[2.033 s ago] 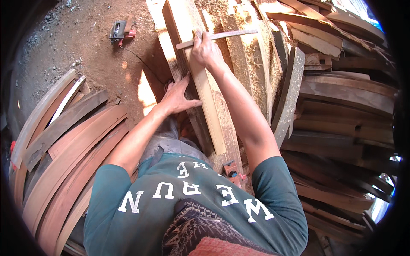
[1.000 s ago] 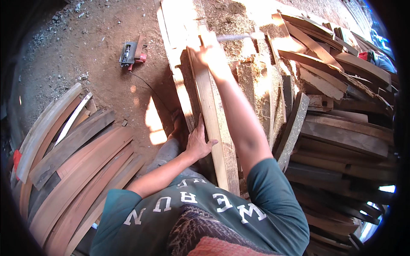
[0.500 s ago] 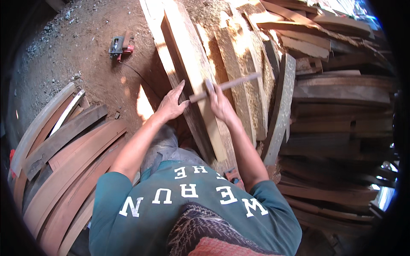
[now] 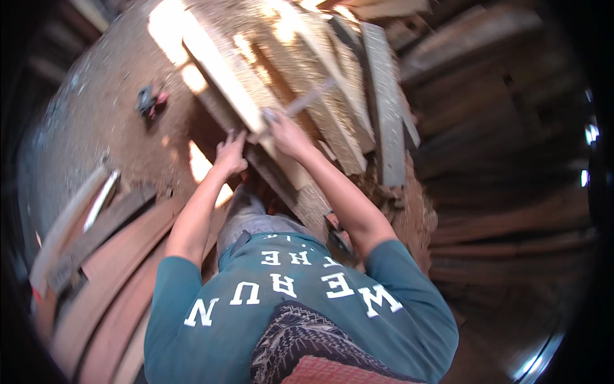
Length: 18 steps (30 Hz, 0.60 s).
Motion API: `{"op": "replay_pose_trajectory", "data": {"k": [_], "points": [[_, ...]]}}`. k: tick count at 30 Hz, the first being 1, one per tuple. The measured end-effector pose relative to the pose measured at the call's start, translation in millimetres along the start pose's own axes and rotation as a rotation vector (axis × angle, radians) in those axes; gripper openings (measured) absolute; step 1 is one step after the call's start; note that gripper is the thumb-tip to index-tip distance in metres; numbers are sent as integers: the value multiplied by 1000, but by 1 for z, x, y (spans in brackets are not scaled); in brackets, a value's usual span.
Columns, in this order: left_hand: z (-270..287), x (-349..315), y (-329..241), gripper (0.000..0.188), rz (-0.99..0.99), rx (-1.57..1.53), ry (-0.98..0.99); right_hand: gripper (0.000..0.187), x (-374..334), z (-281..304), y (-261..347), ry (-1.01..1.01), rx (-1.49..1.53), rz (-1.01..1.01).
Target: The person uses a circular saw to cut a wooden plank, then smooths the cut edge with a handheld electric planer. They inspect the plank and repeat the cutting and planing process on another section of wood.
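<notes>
A long squared wooden beam (image 4: 224, 70) slants away from me, its top sunlit and pale, its left side dark. Across it lies a thin wooden strip (image 4: 311, 97), blurred by motion. My right hand (image 4: 288, 133) is closed on this strip over the beam's top. At the beam's left edge is my left hand (image 4: 231, 153), its fingers apart and touching the wood near the strip's end; motion blur softens their outline.
Sawdust-covered timbers (image 4: 307, 77) lie right of the beam, with a grey plank (image 4: 384, 102) beyond them. Curved reddish boards (image 4: 121, 262) are stacked at lower left. A red and dark power tool (image 4: 151, 102) sits on the dirt floor (image 4: 115, 134). Dark stacked wood (image 4: 505, 160) fills the right.
The whole view has swung, so the beam and timbers appear shifted left. My left hand's fingers have drawn in closer to the beam's edge. The right hand keeps its hold on the strip.
</notes>
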<state>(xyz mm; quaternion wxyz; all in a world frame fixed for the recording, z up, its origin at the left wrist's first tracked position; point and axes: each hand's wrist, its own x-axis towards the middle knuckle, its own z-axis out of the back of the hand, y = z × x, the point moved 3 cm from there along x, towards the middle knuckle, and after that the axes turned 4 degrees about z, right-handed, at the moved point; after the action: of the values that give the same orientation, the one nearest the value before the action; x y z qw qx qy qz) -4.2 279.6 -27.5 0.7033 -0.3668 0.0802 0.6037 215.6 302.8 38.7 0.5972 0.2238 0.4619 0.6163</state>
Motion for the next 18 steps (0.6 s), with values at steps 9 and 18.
{"op": "replay_pose_trajectory", "data": {"k": [9,18], "points": [[-34,-45,92,90,52,-411,-307,62,-53,68,22,-233,268,-79],[-155,-158,240,78,715,-324,240,56,-342,172,-265,-923,321,-696]]}}
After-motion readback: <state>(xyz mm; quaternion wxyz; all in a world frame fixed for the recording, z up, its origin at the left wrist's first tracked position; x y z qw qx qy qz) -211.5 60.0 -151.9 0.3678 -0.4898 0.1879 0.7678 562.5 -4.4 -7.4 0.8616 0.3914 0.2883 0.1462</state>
